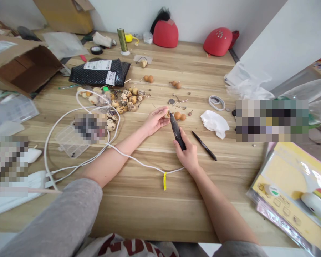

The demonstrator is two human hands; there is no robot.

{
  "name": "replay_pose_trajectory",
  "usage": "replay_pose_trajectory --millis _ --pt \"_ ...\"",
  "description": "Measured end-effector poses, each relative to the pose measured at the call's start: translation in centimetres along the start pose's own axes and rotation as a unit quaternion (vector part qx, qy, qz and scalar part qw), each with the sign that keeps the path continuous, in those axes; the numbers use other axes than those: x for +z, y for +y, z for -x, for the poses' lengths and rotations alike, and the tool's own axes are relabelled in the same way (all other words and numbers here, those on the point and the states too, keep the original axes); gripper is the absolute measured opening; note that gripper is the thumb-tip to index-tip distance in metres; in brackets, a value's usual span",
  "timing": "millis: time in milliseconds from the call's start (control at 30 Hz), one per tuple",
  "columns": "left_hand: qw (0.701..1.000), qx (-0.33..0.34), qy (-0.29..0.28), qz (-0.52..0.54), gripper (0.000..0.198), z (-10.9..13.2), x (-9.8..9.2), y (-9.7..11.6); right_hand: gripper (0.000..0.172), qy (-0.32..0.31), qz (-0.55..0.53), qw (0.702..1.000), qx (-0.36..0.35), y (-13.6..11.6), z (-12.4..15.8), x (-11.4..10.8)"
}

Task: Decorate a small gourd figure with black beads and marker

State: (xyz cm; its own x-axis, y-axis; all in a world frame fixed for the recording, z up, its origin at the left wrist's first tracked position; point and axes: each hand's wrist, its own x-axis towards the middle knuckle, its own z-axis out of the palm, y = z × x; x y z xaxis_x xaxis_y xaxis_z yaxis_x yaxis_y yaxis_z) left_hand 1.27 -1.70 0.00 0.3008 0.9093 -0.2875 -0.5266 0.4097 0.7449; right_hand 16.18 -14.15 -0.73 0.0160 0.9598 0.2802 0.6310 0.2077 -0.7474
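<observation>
Where the two hands meet: just past the middle of the wooden table [149, 207], toward 12 o'clock from the person.
Left hand [155, 121]: fingers closed in a pinch on a small gourd [167, 114], held just above the table top.
Right hand [187, 153]: wrapped around the rear of a black corded hand tool [177, 135], held like a pen, with the tip pointing to 11 o'clock.
Tool tip: touching the small gourd, or a hair off it; too small to tell which.
White cable [139, 162]: runs from the tool's tail toward 9 o'clock, with a yellow tag [164, 181] on it.
Nearby: two loose gourds [180, 116] at 3 o'clock of the tip, a crumpled tissue [215, 123] farther the same way, a black pen [204, 145] at 4 o'clock, and a heap of patterned gourds [123, 101] at 10 o'clock.
Step in hand, as I judge it: working the gourd's surface with the tool's tip.
What it calls for: a firm pinch, a braced right wrist, light pressure and slack cable, since the round shell could roll or slip.
</observation>
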Motion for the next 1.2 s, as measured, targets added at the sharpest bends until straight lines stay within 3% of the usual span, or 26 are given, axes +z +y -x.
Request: replay_pose_trajectory --millis 200,467,667,1200 --pt "1.000 -0.005 0.002 0.001 0.034 -0.04 -0.03 0.03 0.055 0.006 -0.004 1.000 0.003 0.15 -0.03 0.03" --pt "1.000 -0.014 0.002 0.001 0.011 -0.06 0.10 0.06 0.056 0.009 -0.010 1.000 0.011 0.06 -0.06 0.03" --pt "1.000 -0.015 -0.002 0.008 0.006 0.07 0.19 0.15 0.056 0.007 -0.006 1.000 0.008 0.06 0.01 0.00" --pt "1.000 -0.009 0.004 0.013 0.011 -0.07 0.13 0.07 0.055 0.002 -0.007 1.000 0.003 0.00 0.08 -0.01"
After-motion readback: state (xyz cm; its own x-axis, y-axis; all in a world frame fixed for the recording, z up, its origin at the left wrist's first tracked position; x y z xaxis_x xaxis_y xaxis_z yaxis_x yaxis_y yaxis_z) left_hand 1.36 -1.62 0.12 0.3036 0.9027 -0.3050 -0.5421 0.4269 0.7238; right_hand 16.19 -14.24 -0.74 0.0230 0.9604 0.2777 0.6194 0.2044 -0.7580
